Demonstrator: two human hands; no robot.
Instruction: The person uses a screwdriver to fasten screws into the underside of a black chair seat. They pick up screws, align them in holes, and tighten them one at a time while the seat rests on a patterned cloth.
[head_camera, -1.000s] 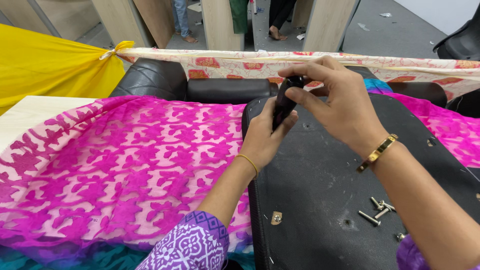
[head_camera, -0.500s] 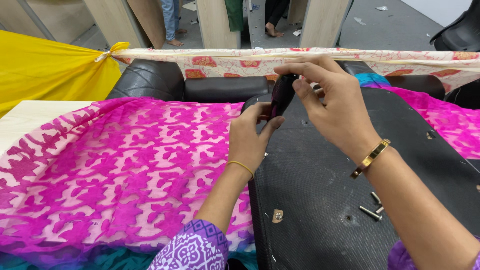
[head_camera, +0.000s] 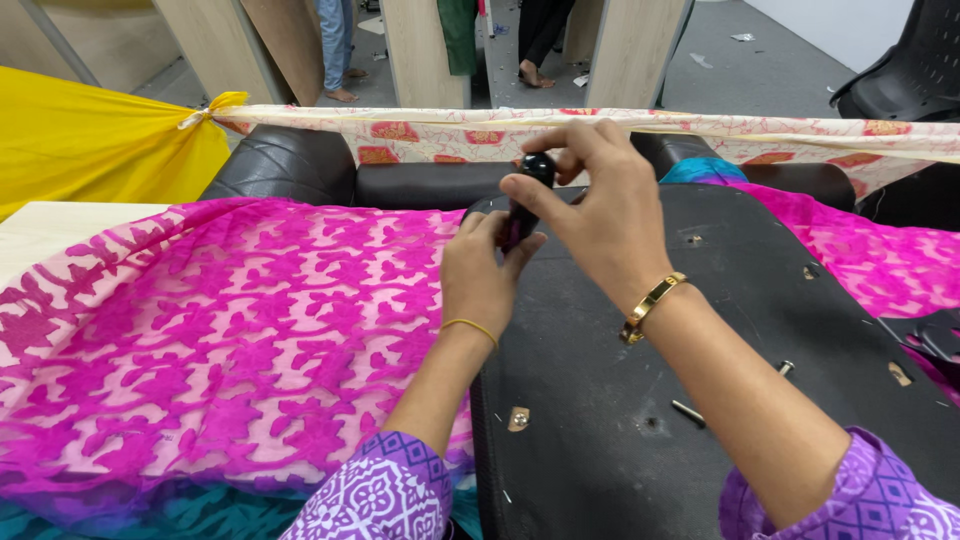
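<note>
I see both hands closed on a small black knob (head_camera: 527, 195) at the black panel's (head_camera: 720, 400) far-left corner: left hand (head_camera: 487, 280) below, right hand (head_camera: 600, 215) on top

I see a small, glossy black rounded object (head_camera: 528, 190), upright just above the frame's centre, partly hidden, pinched between both hands over the top edge of a black panel (head_camera: 700, 400).

Black knob (head_camera: 527, 195) mostly hidden by both hands' fingers.
</note>
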